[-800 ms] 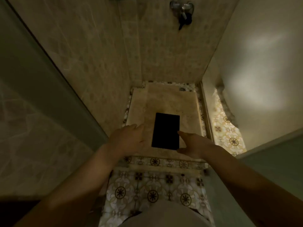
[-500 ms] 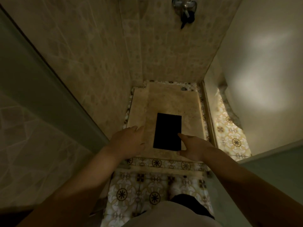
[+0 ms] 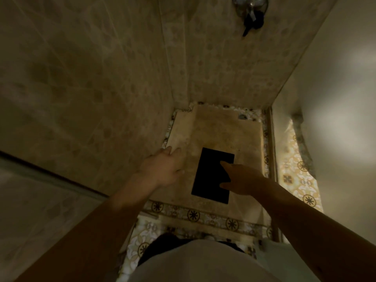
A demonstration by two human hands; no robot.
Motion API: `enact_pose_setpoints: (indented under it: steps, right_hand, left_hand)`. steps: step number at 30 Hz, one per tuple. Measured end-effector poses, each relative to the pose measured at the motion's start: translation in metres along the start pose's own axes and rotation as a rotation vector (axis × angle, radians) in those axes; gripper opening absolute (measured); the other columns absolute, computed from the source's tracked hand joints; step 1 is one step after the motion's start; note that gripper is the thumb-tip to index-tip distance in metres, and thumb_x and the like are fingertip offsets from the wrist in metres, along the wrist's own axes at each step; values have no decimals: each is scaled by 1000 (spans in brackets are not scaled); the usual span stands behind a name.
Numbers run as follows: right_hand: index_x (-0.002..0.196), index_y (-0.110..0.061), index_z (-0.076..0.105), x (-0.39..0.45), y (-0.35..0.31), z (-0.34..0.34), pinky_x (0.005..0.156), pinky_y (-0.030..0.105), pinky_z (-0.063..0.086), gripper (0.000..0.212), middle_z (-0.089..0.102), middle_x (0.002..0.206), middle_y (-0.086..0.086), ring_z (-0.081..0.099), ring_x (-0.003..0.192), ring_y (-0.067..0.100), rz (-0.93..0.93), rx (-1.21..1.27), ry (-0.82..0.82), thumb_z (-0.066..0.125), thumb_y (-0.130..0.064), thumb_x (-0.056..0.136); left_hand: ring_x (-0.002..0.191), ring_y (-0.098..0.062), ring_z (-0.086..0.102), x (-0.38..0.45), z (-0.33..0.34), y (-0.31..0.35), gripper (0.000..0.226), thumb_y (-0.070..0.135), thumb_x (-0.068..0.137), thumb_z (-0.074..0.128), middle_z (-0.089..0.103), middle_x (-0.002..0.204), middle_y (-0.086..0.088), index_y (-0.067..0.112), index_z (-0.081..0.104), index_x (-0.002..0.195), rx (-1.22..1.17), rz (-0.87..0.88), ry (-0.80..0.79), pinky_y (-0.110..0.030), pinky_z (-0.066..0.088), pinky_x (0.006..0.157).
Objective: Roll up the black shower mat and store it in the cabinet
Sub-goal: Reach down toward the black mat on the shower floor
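The black shower mat (image 3: 209,176) lies flat as a dark rectangle on the beige shower floor (image 3: 223,131). My left hand (image 3: 162,169) hovers to the left of the mat with fingers extended, holding nothing. My right hand (image 3: 242,180) reaches in from the right, with its fingers and thumb spread over the mat's right edge. Whether either hand touches the mat cannot be told in the dim light. No cabinet is in view.
Tiled shower walls (image 3: 101,78) rise on the left and at the back, with a tap fitting (image 3: 250,9) at the top. A patterned tile threshold (image 3: 193,214) crosses below the mat. A pale wall (image 3: 335,98) stands on the right.
Both hands have moved forward and down toward the mat. My right hand now overlaps the mat's right edge; before it sat at its lower right corner.
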State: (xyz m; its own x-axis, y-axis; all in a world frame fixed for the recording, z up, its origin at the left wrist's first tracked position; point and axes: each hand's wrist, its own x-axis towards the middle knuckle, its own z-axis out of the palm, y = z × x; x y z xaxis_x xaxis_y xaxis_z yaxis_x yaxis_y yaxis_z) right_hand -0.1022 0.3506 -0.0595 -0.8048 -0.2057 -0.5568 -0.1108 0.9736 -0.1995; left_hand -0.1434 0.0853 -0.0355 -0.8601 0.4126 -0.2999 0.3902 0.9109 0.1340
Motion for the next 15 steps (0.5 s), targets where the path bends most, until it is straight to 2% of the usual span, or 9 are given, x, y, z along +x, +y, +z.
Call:
enact_pose_setpoints:
  steps: [5, 9, 12, 15]
  right_hand:
    - [152, -22, 5, 30, 31, -32, 90, 41, 50, 84, 33, 152, 9, 53, 118, 28, -1, -39, -20, 51, -55, 89]
    - [152, -19, 9, 60, 47, -53, 92, 42, 48, 83, 41, 146, 11, 54, 116, 29, -7, -16, -24, 51, -54, 90]
    - [151, -20, 10, 86, 56, -69, 97, 42, 43, 84, 39, 148, 10, 45, 127, 31, 3, -17, -4, 51, -57, 88]
    - [149, -22, 16, 120, 63, -89, 99, 46, 39, 82, 40, 147, 7, 38, 132, 31, 31, -94, 49, 50, -60, 86]
  left_hand:
    - [142, -34, 24, 43, -16, 9, 80, 56, 88, 47, 20, 157, -18, 22, 11, 151, -34, -19, 14, -50, 34, 109]
    - [143, -34, 20, 82, -33, 8, 79, 56, 89, 47, 15, 158, -17, 22, 13, 151, 0, -19, 26, -53, 32, 109]
    - [144, -34, 16, 118, -43, 2, 79, 57, 88, 45, 11, 159, -17, 22, 11, 151, 29, -9, 25, -54, 29, 110]
    - [144, -35, 16, 164, -54, -14, 79, 57, 88, 45, 11, 159, -17, 25, 10, 151, 35, 2, 30, -53, 28, 110]
